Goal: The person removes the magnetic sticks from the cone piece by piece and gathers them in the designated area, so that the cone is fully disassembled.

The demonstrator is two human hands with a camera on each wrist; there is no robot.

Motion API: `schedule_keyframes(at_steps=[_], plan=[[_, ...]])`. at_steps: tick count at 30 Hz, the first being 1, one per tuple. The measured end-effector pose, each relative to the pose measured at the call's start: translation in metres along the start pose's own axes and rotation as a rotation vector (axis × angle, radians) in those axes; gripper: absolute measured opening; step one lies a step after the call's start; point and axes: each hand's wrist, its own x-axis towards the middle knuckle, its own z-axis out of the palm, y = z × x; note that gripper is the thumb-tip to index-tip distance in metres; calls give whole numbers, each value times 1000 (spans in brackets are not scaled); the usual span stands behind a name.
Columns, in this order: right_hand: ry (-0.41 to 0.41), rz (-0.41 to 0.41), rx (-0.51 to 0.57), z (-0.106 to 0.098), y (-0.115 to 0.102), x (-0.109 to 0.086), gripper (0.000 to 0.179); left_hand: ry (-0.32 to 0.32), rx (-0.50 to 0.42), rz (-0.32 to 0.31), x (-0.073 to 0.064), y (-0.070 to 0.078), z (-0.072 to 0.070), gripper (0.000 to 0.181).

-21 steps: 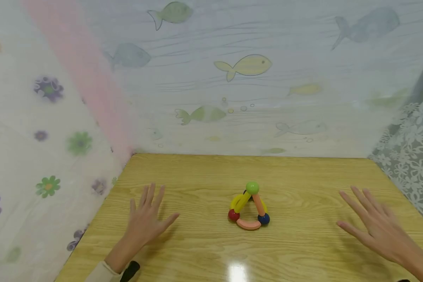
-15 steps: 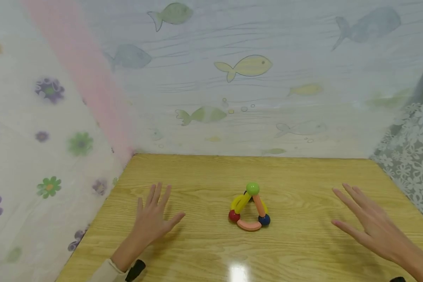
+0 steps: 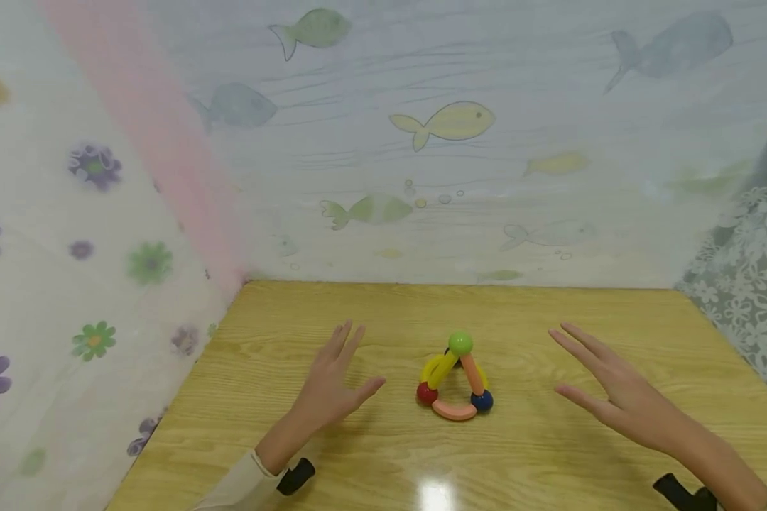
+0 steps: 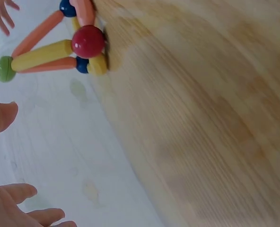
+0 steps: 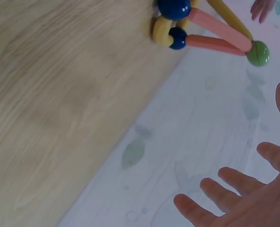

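A small pyramid of toy rods and balls (image 3: 444, 370) stands on the wooden table. Its top is a green ball (image 3: 461, 343); a red ball (image 3: 427, 393) and a blue ball (image 3: 482, 401) sit at the near corners, joined by a curved orange rod (image 3: 454, 411). Another dark blue ball (image 5: 178, 38) shows at the back in the right wrist view. My left hand (image 3: 327, 387) hovers left of the pyramid, fingers extended and thumb towards it. Over on the right, my right hand (image 3: 623, 390) is held with fingers straight, farther from the pyramid. Neither hand touches anything.
Wood-grain table (image 3: 383, 468) spreads beneath both hands. A fish-patterned curtain (image 3: 358, 156) hangs along the far edge, a flowered one (image 3: 32, 298) on the left, and a lace-like flower-patterned cloth (image 3: 754, 262) at the right.
Both hands have moved inward towards the pyramid, the left one rightward and the right one leftward. The pyramid stays standing in its place.
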Motion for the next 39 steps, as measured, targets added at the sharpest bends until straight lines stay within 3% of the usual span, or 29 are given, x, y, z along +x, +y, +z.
schedule_keyframes(at_steps=[9, 14, 23, 30, 39], plan=[[-28, -49, 89, 17, -11, 27, 71, -71, -195, -29, 19, 24, 19, 82], [11, -50, 169, 27, -19, 42, 67, -92, -311, -18, 32, 35, 32, 79], [59, -156, 257, 43, -31, 69, 55, -146, -541, 9, 48, 53, 58, 66], [13, -232, 278, 55, -38, 87, 44, -156, -686, 25, 55, 60, 75, 53], [-110, -271, 248, 59, -48, 107, 32, -121, -715, 15, 62, 65, 84, 35]])
